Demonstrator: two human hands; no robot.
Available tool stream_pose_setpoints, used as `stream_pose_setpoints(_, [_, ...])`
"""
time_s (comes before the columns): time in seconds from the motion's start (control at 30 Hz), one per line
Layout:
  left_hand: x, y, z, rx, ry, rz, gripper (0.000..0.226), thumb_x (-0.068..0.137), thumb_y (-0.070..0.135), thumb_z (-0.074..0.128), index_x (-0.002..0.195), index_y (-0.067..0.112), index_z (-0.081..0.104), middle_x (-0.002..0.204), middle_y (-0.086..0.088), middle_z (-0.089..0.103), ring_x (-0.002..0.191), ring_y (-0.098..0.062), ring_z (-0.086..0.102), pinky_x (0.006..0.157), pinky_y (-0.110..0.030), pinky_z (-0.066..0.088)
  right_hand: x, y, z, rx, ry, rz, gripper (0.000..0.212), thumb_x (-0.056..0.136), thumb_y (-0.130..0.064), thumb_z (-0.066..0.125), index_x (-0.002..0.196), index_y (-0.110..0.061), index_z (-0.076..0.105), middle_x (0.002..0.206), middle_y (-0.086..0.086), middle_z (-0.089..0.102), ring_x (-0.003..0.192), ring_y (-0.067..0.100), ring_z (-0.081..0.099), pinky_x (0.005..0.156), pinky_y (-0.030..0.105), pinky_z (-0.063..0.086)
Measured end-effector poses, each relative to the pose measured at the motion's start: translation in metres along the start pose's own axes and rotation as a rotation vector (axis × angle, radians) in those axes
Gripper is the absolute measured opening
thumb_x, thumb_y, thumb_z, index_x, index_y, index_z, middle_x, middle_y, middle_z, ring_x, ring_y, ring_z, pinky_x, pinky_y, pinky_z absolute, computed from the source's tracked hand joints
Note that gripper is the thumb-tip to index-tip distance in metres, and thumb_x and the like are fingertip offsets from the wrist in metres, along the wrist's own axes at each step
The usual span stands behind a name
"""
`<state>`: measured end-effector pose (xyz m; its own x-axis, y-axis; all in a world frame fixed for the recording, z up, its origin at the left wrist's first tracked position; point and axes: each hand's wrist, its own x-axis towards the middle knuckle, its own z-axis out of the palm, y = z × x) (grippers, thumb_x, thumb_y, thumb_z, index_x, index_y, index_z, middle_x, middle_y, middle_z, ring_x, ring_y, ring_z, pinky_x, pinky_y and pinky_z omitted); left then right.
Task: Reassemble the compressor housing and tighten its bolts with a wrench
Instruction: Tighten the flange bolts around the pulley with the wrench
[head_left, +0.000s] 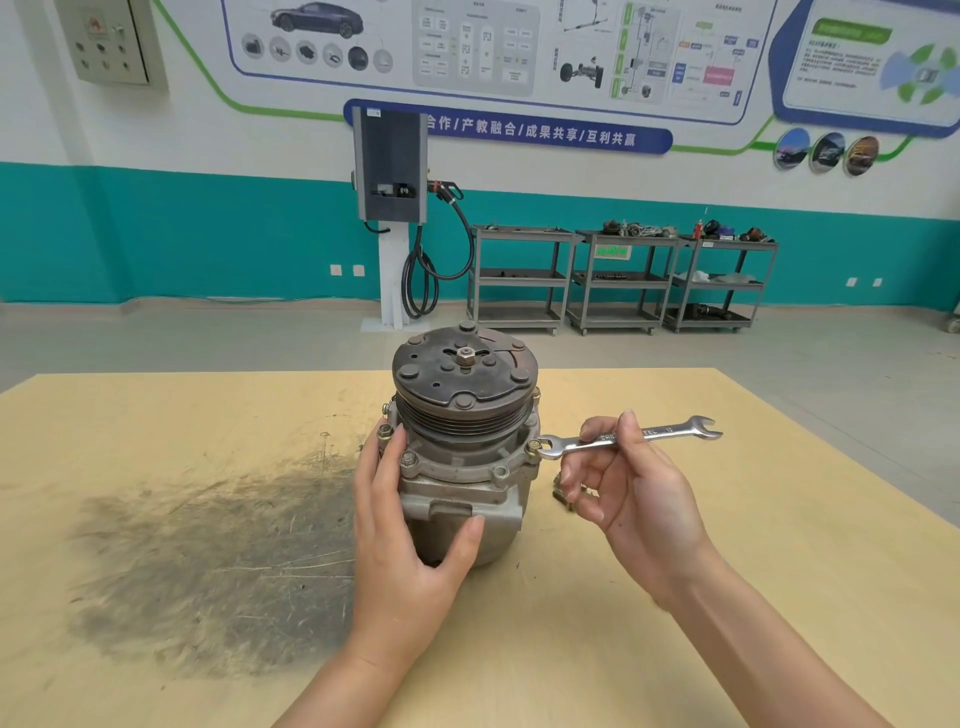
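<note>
A grey metal compressor (462, 467) stands upright on the wooden table (675, 597), its rusty pulley and clutch plate (462, 371) on top. Bolts sit around the housing flange, one at the left (409, 458) and one at the right (534, 446). My left hand (410, 535) wraps the left side of the body, thumb across its front. My right hand (628, 493) pinches the shaft of a silver open-end wrench (631, 438). The wrench's left jaw sits on the right flange bolt, and its shaft points to the right.
A small metal part (563, 496) lies on the table behind my right fingers. A dark grimy stain (208, 561) covers the table's left side. Beyond the table are a charging post (392, 218) and grey shelf carts (618, 280) by the wall.
</note>
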<state>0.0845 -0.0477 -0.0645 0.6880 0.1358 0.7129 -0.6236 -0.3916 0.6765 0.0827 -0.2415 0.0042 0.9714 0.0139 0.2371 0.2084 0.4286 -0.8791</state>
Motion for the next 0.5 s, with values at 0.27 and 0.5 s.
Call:
stream_pose_setpoints(0.27, [0.0,-0.001,0.0,0.007,0.0,-0.002,0.085,0.076,0.061,0.061,0.143,0.068,0.01,0.151,0.047,0.003,0.146,0.015,0.005,0.111,-0.023,0.016,-0.014,0.008,0.017,-0.328,0.06,-0.374,0.034,0.097,-0.045,0.042,0.08,-0.024,0.062,0.063,0.012,0.064,0.052,0.024,0.058,0.043,0.022,0.037])
stream_pose_setpoints(0.5, [0.0,-0.002,0.0,0.012,0.006,0.013,0.085,0.077,0.06,0.061,0.145,0.066,0.012,0.152,0.044,0.005,0.147,0.011,0.008,0.111,-0.024,0.017,-0.028,0.022,0.025,-0.921,0.086,-0.9,0.024,0.101,-0.043,0.046,0.098,-0.025,0.062,0.082,-0.018,0.064,0.072,-0.001,0.063,0.06,0.018,0.049])
